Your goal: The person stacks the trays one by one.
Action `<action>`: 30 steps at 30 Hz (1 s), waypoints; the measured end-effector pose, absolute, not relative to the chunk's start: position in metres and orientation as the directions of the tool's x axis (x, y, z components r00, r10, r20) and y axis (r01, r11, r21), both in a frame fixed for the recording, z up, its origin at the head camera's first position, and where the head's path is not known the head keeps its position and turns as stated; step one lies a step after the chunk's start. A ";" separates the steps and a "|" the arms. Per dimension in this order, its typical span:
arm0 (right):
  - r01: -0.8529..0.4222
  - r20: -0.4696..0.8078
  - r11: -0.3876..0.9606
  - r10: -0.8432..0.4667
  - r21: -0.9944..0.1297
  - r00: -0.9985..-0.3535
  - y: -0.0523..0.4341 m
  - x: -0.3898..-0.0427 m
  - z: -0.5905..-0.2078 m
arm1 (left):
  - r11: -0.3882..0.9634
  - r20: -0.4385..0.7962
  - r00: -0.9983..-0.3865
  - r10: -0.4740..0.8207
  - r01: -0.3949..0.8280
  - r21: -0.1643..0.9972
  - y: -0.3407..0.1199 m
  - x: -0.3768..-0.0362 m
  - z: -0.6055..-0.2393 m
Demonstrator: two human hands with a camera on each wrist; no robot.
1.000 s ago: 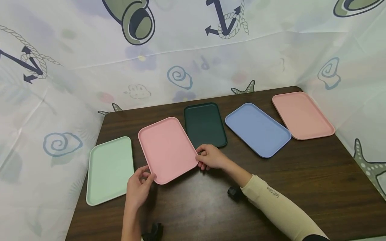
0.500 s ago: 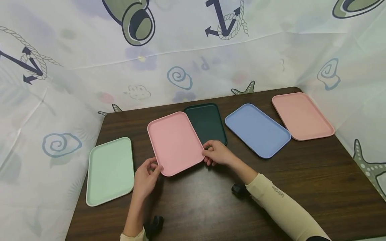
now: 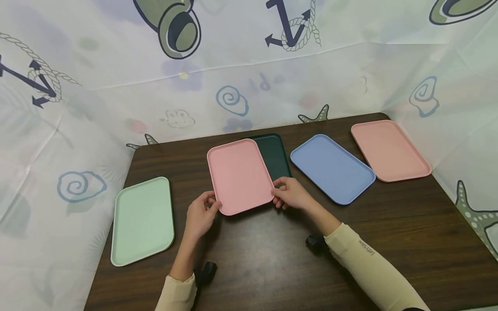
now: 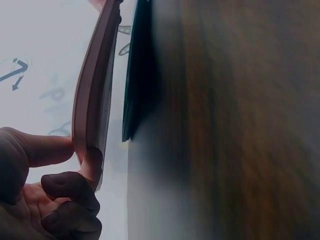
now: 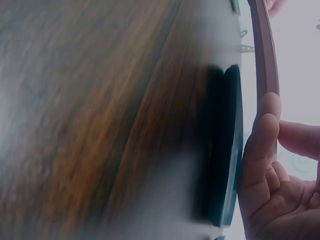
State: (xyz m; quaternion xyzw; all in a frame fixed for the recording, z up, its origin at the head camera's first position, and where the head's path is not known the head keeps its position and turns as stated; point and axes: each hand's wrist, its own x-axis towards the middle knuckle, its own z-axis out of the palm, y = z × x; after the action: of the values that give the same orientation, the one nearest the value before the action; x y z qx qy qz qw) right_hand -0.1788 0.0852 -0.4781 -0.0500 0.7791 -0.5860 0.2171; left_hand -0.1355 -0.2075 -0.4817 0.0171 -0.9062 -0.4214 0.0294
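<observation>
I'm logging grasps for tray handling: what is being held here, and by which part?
The pink tray, lifted over the dark green tray; left hand and right hand pinch its two near corners.

Dark green tray (image 3: 275,157) half hidden — pink tray (image 3: 239,175).

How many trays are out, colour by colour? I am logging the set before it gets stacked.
Pink tray, held at its near corners by the left hand and right hand: 1
Dark green tray: 1
Blue tray: 1
Salmon tray: 1
Mint green tray: 1
Total: 5 trays
</observation>
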 end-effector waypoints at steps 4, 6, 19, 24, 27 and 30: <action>0.177 -0.273 0.306 -0.307 -0.935 -0.912 0.093 -0.181 -0.481 | 0.639 0.036 -0.999 -0.033 0.007 0.769 -0.199 -0.148 -0.483; 0.175 -0.266 0.304 -0.294 -0.937 -0.918 0.096 -0.182 -0.481 | 0.646 0.041 -0.999 -0.018 0.019 0.763 -0.196 -0.153 -0.483; 0.183 -0.265 0.324 -0.229 -0.928 -0.937 0.110 -0.185 -0.487 | 0.680 0.047 -0.998 0.032 0.056 0.731 -0.180 -0.175 -0.490; 0.188 -0.268 0.318 -0.230 -0.929 -0.936 0.114 -0.186 -0.488 | 0.696 0.052 -0.998 0.044 0.068 0.715 -0.175 -0.181 -0.490; 0.193 -0.272 0.318 -0.226 -0.928 -0.935 0.116 -0.187 -0.488 | 0.710 0.055 -0.997 0.056 0.078 0.700 -0.173 -0.185 -0.489; 0.197 -0.274 0.317 -0.219 -0.928 -0.937 0.118 -0.189 -0.490 | 0.721 0.044 -0.997 0.063 0.076 0.689 -0.171 -0.189 -0.489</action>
State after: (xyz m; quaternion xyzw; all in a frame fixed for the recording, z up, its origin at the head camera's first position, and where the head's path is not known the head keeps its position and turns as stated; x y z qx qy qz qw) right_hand -0.1894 0.1181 -0.4895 -0.0068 0.7918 -0.5843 0.1778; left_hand -0.1890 -0.1707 -0.4887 -0.0376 -0.9275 -0.3719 0.0087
